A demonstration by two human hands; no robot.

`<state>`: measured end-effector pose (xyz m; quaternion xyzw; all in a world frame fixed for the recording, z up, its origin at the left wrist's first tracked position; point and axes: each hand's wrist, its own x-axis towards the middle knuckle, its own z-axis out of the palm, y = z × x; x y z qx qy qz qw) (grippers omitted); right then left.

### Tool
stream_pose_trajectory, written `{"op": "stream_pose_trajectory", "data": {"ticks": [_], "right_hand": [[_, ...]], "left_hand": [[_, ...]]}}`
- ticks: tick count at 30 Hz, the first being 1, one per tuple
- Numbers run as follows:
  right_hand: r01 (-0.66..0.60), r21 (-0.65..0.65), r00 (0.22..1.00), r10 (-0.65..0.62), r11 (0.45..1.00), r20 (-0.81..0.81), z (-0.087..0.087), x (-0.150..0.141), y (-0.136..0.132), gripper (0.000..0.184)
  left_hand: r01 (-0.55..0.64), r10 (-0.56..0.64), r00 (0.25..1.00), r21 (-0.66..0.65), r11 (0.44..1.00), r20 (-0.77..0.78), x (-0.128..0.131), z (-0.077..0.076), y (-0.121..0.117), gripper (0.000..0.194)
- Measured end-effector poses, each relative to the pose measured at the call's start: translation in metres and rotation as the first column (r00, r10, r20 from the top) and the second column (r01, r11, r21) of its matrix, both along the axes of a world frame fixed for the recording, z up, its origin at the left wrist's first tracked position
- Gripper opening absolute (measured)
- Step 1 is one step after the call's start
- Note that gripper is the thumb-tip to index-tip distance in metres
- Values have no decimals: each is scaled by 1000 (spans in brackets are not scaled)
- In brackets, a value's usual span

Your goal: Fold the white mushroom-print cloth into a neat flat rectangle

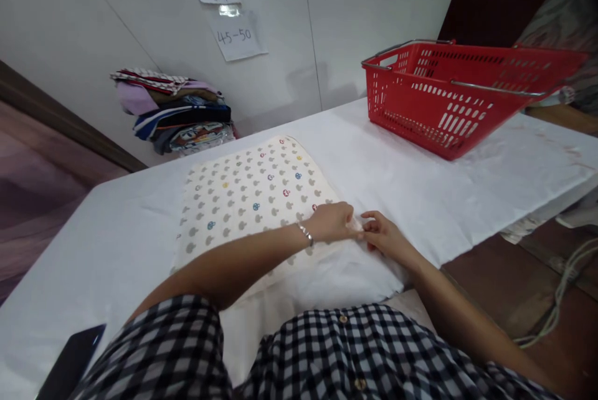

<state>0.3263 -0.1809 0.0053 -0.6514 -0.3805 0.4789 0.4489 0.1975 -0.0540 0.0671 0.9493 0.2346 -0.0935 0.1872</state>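
Note:
A cream cloth [247,200] printed with small grey, red, blue and yellow mushrooms lies spread on the white-covered table, its near part reaching toward my body. At its right near corner, my left hand [332,222] is closed with thumb and fingers pinching a bit of thin white fabric [355,223]. My right hand [384,236] faces it from the right, fingers curled and closed on the same bit. The fingertips of both hands almost meet. Whether this white fabric belongs to the printed cloth or to the table cover, I cannot tell.
A red plastic basket [420,98] with metal handles stands at the back right of the table [392,182]. Folded clothes [182,110] are stacked behind the table's far edge, at left. A dark phone [70,362] lies near left. Cables [558,300] run along the floor at right.

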Motion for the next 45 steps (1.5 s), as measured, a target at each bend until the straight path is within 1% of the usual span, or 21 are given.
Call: {"op": "stream_pose_trajectory", "data": {"ticks": [2, 3, 5, 7, 9, 12, 15, 17, 19, 21, 24, 27, 30, 33, 35, 37, 39, 42, 45], "right_hand": [[-18, -4, 999, 18, 1000, -48, 4, 1, 0, 42], [-23, -2, 998, 23, 1000, -59, 5, 2, 1, 42], [-28, -2, 998, 27, 1000, -60, 6, 2, 2, 39], [-18, 4, 999, 18, 1000, -39, 2, 2, 4, 38], [-9, 12, 1000, 9, 1000, -21, -4, 2, 7, 37], [8, 19, 1000, -8, 1000, 6, -14, 3, 8, 36], [28, 35, 1000, -28, 999, 1, -16, 3, 8, 36], [34, 52, 999, -32, 998, -36, -13, 2, 6, 36], [25, 61, 997, -21, 998, -71, -8, 1, 5, 35], [11, 58, 997, -6, 998, -75, -4, 0, 3, 35], [6, 44, 999, -4, 999, -47, -1, -1, 2, 37], [-3, 25, 1000, 3, 1000, 0, -2, -2, 3, 43], [3, 26, 998, -4, 1000, 62, -7, -3, 6, 47], [13, 30, 995, -16, 999, 94, -13, -4, 10, 42], [14, 36, 993, -18, 999, 119, -15, -4, 11, 39], [9, 37, 985, -16, 999, 169, -16, -3, 11, 37], [-5, 32, 967, -4, 999, 253, -15, -2, 11, 37], [-39, 24, 926, 27, 999, 375, -12, -1, 9, 34], [-64, 26, 910, 47, 998, 411, -10, -1, 8, 32]], "left_hand": [[-38, 37, 999, 42, 998, 35, -14, -11, -14, 47], [-52, 48, 997, 60, 997, 57, -18, -16, -20, 47], [-84, 75, 992, 78, 993, 104, -22, -25, -28, 39], [-136, 123, 981, 75, 988, 152, -22, -30, -33, 28], [-186, 173, 965, 50, 981, 199, -20, -32, -35, 22], [-221, 217, 947, -11, 975, 236, -22, -31, -36, 18], [-248, 246, 932, -29, 968, 265, -26, -29, -39, 19], [-248, 230, 929, 29, 968, 291, -29, -29, -43, 24], [-209, 171, 946, 113, 971, 276, -29, -30, -48, 28], [-156, 114, 968, 181, 971, 222, -27, -32, -53, 26], [-136, 93, 978, 240, 961, 186, -23, -39, -58, 24], [-133, 80, 974, 244, 961, 214, -22, -44, -60, 23], [-144, 90, 954, 173, 974, 284, -26, -44, -58, 23], [-156, 142, 942, 23, 988, 303, -28, -37, -49, 23], [-117, 131, 953, -69, 991, 272, -28, -31, -37, 27], [-100, 121, 961, -95, 990, 248, -25, -29, -20, 30], [-160, 164, 956, -34, 986, 241, -21, -30, 0, 30], [-271, 236, 939, 114, 956, 251, -16, -34, 34, 31], [-272, 228, 947, 191, 943, 226, -10, -36, 66, 33]]}}
